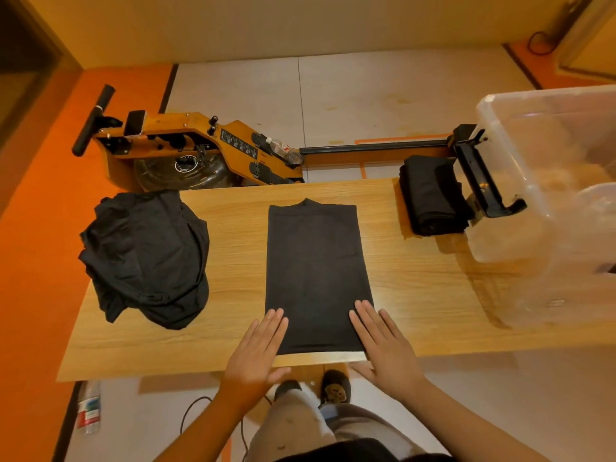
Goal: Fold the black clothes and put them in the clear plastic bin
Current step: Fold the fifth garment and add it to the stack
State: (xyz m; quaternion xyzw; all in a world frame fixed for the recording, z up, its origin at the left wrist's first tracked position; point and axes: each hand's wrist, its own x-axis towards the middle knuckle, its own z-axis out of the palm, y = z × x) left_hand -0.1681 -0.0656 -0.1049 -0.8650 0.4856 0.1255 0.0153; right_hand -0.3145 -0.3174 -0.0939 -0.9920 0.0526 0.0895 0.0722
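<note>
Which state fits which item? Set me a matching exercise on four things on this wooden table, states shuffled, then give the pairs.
1. long flat rectangle of black cloth
2. rumpled heap of black clothes
3. neat stack of folded black clothes
4. clear plastic bin

A. see-through, at the wooden table rightmost end
B. unfolded, at the left end
C. centre, left hand and right hand flat on its near corners
D. far edge, just left of the bin

Pairs: 1-C, 2-B, 3-D, 4-A

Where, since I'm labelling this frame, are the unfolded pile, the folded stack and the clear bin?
unfolded pile (146, 258): head view, middle of the heap.
folded stack (430, 195): head view, its top layer.
clear bin (506, 241): head view, wall nearest the stack.
</note>
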